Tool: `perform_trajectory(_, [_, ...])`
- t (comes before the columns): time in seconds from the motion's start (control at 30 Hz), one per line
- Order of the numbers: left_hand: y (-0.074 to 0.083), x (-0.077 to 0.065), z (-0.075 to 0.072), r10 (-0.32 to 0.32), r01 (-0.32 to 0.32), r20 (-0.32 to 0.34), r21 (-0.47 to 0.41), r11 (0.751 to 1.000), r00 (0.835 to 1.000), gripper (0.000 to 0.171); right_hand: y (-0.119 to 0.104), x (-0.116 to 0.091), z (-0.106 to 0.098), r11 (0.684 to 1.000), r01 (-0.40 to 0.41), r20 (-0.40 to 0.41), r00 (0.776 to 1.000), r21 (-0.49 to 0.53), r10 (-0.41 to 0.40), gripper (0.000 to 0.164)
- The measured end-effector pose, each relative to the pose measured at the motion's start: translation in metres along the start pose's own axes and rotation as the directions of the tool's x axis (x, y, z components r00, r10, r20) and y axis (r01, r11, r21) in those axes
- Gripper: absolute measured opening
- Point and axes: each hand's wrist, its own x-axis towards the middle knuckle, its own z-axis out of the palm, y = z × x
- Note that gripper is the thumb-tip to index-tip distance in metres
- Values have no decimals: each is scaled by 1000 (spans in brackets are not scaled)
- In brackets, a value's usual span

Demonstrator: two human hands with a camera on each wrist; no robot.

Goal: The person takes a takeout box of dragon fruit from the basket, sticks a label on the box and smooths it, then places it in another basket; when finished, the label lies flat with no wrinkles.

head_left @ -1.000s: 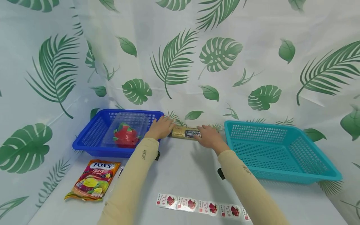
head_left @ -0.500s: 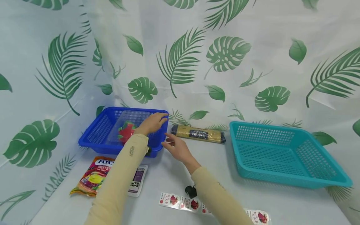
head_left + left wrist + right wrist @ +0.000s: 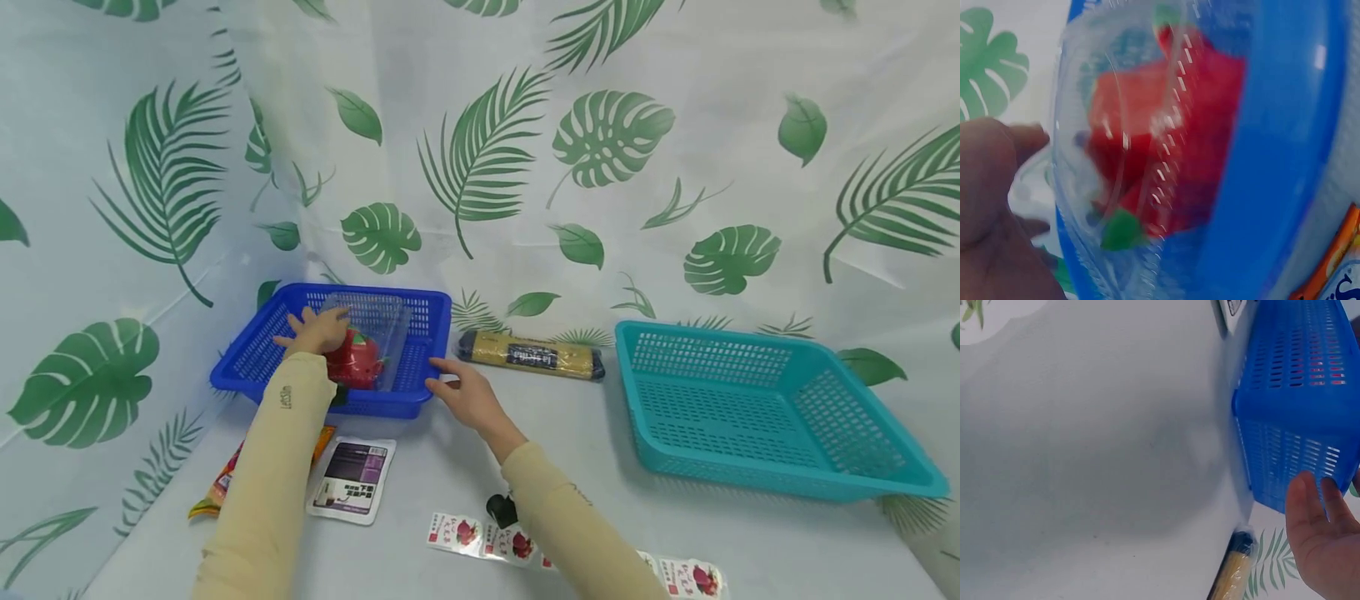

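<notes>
My left hand [image 3: 318,332] is over the blue basket [image 3: 423,393], fingers spread, at the left side of a clear plastic box [image 3: 390,321]. A red dragon fruit [image 3: 357,363] with green tips shows in the basket with the box; the left wrist view, though blurred, has it behind the clear plastic [image 3: 1166,131]. Whether the left fingers touch the box cannot be told. My right hand [image 3: 472,398] is at the basket's right end, its fingertips [image 3: 1302,481] against or very close to the end wall, fairly straight.
A gold spaghetti pack [image 3: 532,355] lies by the back curtain. An open teal basket [image 3: 757,475] stands on the right. In front of the blue basket are a white-and-purple packet [image 3: 354,479] and a partly covered candy bag [image 3: 225,483]. A sticker strip [image 3: 457,533] lies in front.
Both hands have left the spaghetti pack for the blue basket. The left hand moved left across it, and the clear box with the dragon fruit now sits further right there. The right hand barely moved lately.
</notes>
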Motion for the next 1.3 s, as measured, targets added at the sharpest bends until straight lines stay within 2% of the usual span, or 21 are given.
perform_trajectory(0.03, [-2,-2,0,-43,43,11,-32,999,999,54,0,0,0,1000,1,-1,1000,0,-1,47])
perform_trajectory(0.1, [-4,-2,3,-84,86,24,-73,994,996,56,0,0,0,1000,4,-4,1000,2,-4,46])
perform_trajectory(0.17, [-5,-1,5,-79,81,31,-89,993,996,56,-1,0,0,1000,17,-6,1000,5,-17,46])
perform_trajectory(0.23, [-2,0,5,-33,36,32,-74,997,999,55,-2,0,0,1000,20,-9,1000,3,-20,46])
perform_trajectory(0.33, [0,4,4,95,-92,96,-40,995,991,52,-1,0,-2,1000,23,-18,1000,-11,-23,46])
perform_trajectory(0.4, [0,6,1,181,-176,165,-48,983,969,51,0,0,-3,1000,19,-25,999,-21,-20,46])
perform_trajectory(0.5, [-8,8,-1,275,-257,236,-105,961,932,51,1,0,-5,1000,19,-27,999,-24,-19,45])
perform_trajectory(0.57, [-19,9,0,301,-280,226,-122,952,926,52,1,0,-5,1000,15,-23,1000,-17,-16,45])
perform_trajectory(0.63, [-31,10,4,303,-278,196,-143,950,933,52,1,1,-4,1000,15,-13,1000,-10,-15,45])
perform_trajectory(0.73, [-47,12,9,270,-235,167,-202,951,948,55,1,1,-3,1000,14,-1,1000,-2,-14,45])
perform_trajectory(0.83, [-56,13,12,251,-195,178,-280,940,951,58,0,1,-2,1000,3,2,1000,-4,-3,45])
perform_trajectory(1.1, [-58,15,17,237,-152,219,-345,926,946,67,2,0,-3,1000,-25,10,1000,-5,25,46])
perform_trajectory(1.3, [-57,16,19,284,-198,189,-376,905,940,70,1,-1,-6,1000,-26,20,999,10,26,46])
